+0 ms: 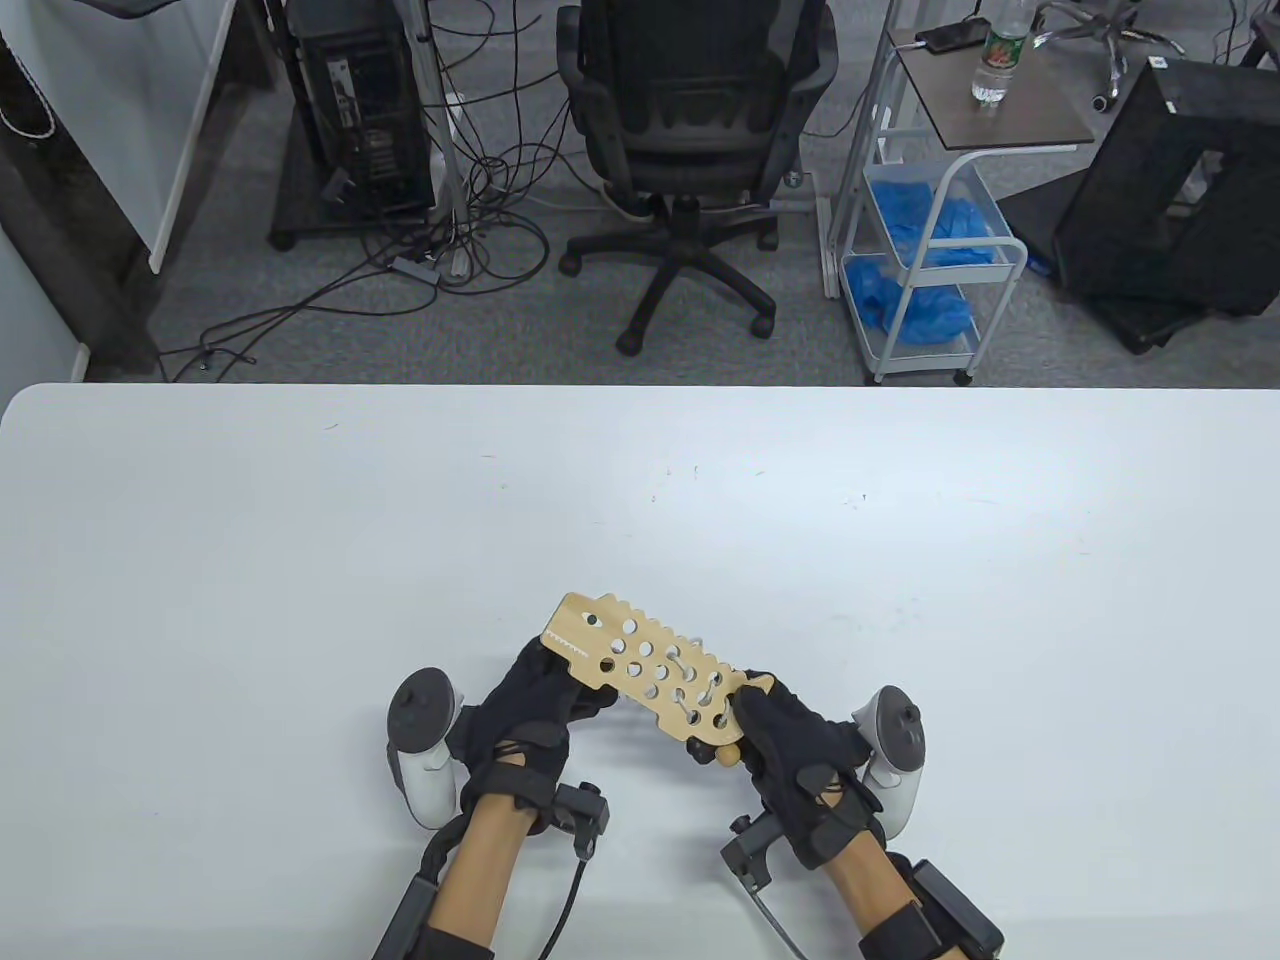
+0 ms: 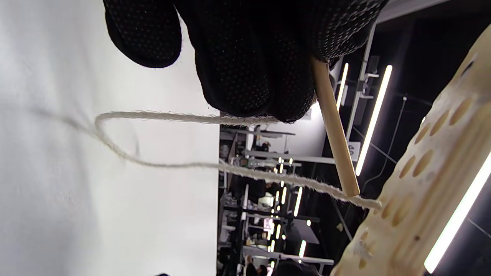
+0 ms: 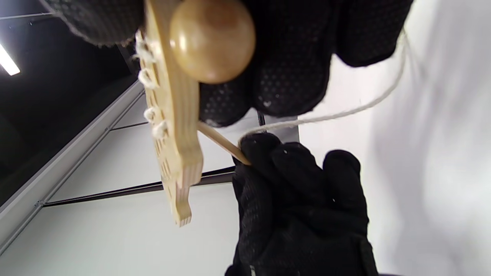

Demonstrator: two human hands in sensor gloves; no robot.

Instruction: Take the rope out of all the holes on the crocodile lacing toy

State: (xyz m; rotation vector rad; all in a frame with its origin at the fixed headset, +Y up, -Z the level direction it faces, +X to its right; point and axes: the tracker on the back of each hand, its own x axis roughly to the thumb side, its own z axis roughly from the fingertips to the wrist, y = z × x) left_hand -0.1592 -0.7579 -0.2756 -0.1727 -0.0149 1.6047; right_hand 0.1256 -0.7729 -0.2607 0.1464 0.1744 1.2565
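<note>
Table view: crocodile lacing toy [image 1: 655,675] held tilted just above the desk [image 1: 300,560], near its front edge. Rope [image 2: 172,165] barely visible from above; only short stitches show across holes near the tail. Left hand [image 1: 530,715] under the head end, its fingers [image 2: 245,76] pressed together around the wooden lacing stick [image 2: 333,126]; grip point hidden by glove. Right hand [image 1: 795,750] grips the tail end; fingers [image 3: 291,76] closed beside a wooden ball [image 3: 212,40]. Rope runs slack from board underside, looping over white desk. Beyond: office chair [image 1: 695,150], cables, cart with blue bags [image 1: 925,270]
</note>
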